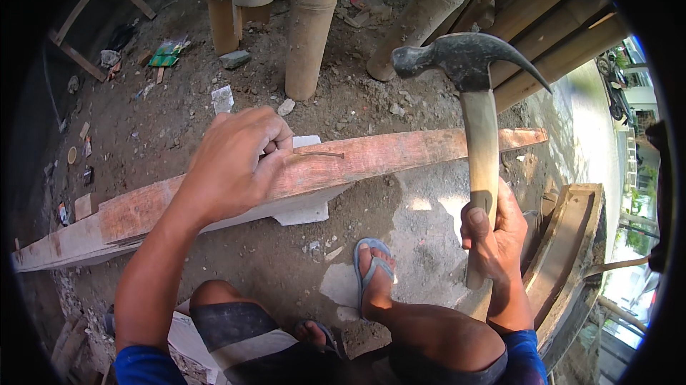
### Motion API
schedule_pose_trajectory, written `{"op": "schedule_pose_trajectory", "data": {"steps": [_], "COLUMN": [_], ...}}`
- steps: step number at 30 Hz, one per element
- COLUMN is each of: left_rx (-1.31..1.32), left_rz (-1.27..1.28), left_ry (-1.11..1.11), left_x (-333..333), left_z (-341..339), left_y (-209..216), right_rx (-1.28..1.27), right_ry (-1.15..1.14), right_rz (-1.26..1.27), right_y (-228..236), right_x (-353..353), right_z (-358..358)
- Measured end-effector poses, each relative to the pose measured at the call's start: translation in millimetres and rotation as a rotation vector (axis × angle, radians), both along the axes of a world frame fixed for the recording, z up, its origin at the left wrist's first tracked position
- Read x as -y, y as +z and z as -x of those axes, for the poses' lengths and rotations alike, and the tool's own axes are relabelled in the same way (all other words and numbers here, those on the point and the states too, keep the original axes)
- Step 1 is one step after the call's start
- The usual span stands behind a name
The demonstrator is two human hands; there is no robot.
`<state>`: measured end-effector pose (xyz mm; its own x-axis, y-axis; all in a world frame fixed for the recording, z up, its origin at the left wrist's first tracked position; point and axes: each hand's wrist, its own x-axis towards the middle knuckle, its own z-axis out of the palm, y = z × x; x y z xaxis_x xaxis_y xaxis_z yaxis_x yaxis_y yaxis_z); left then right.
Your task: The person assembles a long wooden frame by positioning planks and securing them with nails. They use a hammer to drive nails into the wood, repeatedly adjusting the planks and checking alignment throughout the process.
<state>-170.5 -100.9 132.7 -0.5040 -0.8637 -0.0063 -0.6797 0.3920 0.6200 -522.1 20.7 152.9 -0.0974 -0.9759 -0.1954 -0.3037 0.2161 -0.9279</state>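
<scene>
My right hand (494, 231) is wrapped round the lower wooden handle of a claw hammer (480, 127). The hammer stands upright in the picture, its dark metal head at the top and its curved claw towards the right. A long reddish wooden beam (400, 150) stretches across in front of me. Over its middle, my left hand (239, 160) is closed in a pinch. A thin nail (321, 154) reaches out to the right from those fingers, its head end away from them. The fingers hide its other end.
Pale blocks (304, 213) show beneath the beam. Thick bamboo poles (311, 27) stand beyond it, with more leaning at the far right. A wooden trough-like frame (564, 263) lies at the right. Stones and litter, including a green wrapper (168, 52), dot the dirt ground. My sandalled foot (375, 274) is nearer.
</scene>
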Motion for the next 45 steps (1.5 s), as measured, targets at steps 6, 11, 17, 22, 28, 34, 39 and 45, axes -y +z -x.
{"op": "schedule_pose_trajectory", "data": {"steps": [6,11,17,22,28,34,39,45], "left_rx": [0.014,-0.088,-0.128,-0.143,-0.113,-0.103,-0.076,0.002], "left_rz": [-0.033,-0.102,-0.108,-0.106,-0.069,-0.085,-0.061,0.03], "left_ry": [-0.031,-0.009,-0.027,-0.027,-0.046,-0.036,-0.041,-0.069], "left_x": [0.2,3.4,4.8,4.5,4.4,3.7,2.7,1.2], "left_z": [1.0,-0.8,-3.7,-3.2,-3.3,-2.7,-1.5,-1.6], "left_y": [0.2,-2.3,-3.6,-3.5,-2.7,-2.1,-1.9,-3.0], "right_rx": [-0.411,-0.517,-0.528,-0.528,-0.485,-0.578,-0.535,-0.424], "right_ry": [0.365,0.502,0.514,0.473,0.389,0.464,0.485,0.245], "right_rz": [0.061,0.135,0.102,0.122,0.321,0.196,0.224,0.135], "right_y": [-9.6,-1.8,-1.8,-12.7,-1.1,-0.8,-3.3,-1.9], "right_x": [-9.8,-1.2,-3.3,-5.9,-5.8,-6.7,0.1,-5.9], "right_z": [-0.7,-0.7,-1.0,-3.2,-0.2,-5.8,-9.2,-3.7]}}
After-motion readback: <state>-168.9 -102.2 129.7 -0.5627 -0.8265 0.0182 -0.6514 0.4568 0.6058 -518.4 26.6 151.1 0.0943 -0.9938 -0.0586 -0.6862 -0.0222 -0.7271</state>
